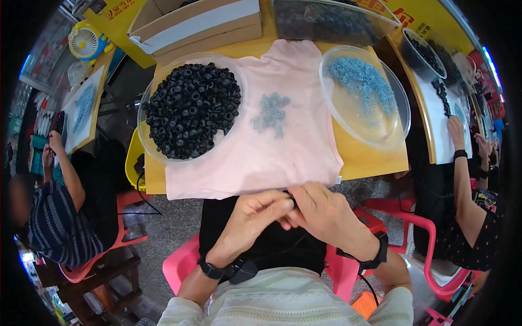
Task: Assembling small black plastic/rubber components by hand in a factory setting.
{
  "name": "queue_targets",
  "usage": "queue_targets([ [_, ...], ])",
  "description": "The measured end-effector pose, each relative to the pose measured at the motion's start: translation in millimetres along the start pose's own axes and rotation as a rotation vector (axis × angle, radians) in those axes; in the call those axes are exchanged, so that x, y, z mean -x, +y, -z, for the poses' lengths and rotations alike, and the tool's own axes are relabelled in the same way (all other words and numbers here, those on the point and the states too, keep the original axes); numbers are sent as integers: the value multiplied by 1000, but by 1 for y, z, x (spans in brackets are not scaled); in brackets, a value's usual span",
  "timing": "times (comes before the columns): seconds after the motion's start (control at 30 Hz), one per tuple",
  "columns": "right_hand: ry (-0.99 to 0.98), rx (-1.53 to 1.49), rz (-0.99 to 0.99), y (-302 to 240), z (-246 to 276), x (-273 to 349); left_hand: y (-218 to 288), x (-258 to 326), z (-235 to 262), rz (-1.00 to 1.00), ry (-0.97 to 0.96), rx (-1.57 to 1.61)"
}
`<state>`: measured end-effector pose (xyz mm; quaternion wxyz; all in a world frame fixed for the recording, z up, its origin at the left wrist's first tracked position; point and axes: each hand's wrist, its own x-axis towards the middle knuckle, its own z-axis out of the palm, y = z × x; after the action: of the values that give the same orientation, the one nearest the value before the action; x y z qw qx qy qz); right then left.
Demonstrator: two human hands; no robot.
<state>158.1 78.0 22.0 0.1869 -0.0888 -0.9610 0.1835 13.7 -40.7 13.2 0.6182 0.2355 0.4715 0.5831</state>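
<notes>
My left hand [253,216] and my right hand [322,213] meet just off the table's near edge. Pinched between their fingertips is a small black part [292,200], mostly covered by the fingers. Beyond them a pink garment [304,157] lies spread over the yellow table. A small heap of tiny pale-blue pieces [272,112] rests on its middle. To the left stands a round clear tub [142,138], piled with black ring-shaped parts [193,111]. At the right, an oval clear tray [403,122] holds more tiny blue pieces [361,81].
A cardboard box [201,32] and a clear bin [331,24] of dark parts line the table's far side. Co-workers sit left and right, one person's hand [455,130] beside a row of black parts. Pink chairs [176,266] and a small fan [86,42] are also around.
</notes>
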Motion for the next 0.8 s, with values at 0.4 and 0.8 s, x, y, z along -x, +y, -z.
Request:
queue_targets([
  [0.4,269,10,-106,12,-15,-17,-7,-14,-4,-233,247,193],
  [0.8,405,-357,-422,40,2,-11,2,-54,-16,-462,242,-872],
])
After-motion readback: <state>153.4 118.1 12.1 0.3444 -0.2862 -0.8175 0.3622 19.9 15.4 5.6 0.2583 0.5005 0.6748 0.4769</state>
